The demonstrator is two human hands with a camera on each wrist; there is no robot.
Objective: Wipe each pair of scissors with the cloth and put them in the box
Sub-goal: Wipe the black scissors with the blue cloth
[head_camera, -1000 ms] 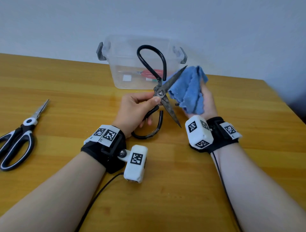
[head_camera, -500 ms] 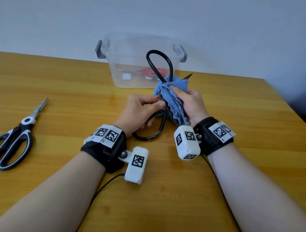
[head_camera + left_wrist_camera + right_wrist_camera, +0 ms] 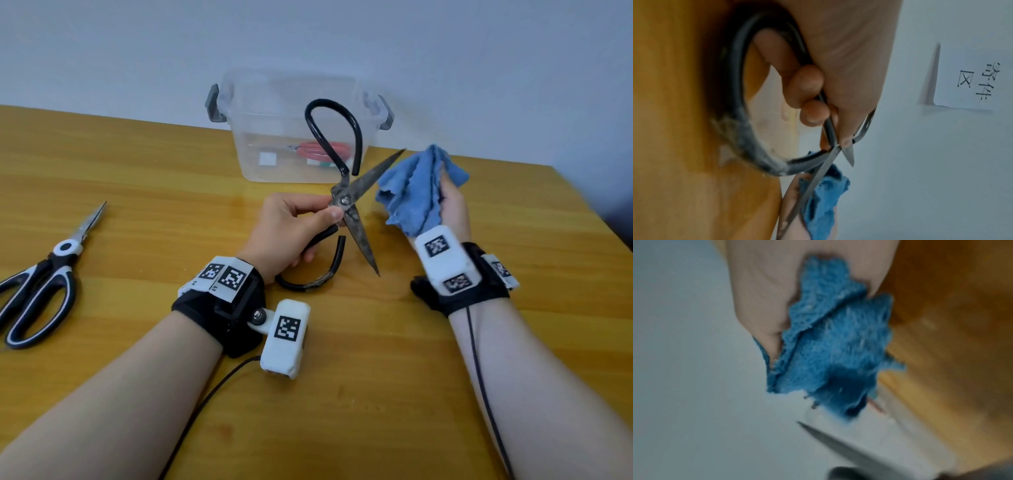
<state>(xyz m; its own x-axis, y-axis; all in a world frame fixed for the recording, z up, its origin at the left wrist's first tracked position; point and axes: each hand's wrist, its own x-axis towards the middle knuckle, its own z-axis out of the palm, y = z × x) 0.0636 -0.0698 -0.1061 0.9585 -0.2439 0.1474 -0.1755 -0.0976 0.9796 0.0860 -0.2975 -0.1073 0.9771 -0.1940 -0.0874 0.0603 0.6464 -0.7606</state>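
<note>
Wiping the black-handled scissors, cloth off the blade for now.

Largest first: table (image 3: 137,164), then the clear box (image 3: 260,102) at its far edge with a red-handled pair (image 3: 310,149) inside, and a black-and-white pair (image 3: 37,281) lying well left, unwiped by our read. Our left hand (image 3: 287,233) pinches the black-handled scissors (image 3: 346,202) at the pivot, blades spread wide, lower loop near the table (contact unclear). Our right hand (image 3: 452,209) clutches the bunched blue cloth (image 3: 414,192) just beside the upper blade, not touching. To do this well we keep the pivot pinch firm, fold cloth over the blade's spine and stroke pivot to tip, fingers off the edge; then the other blade, then into the box.
</note>
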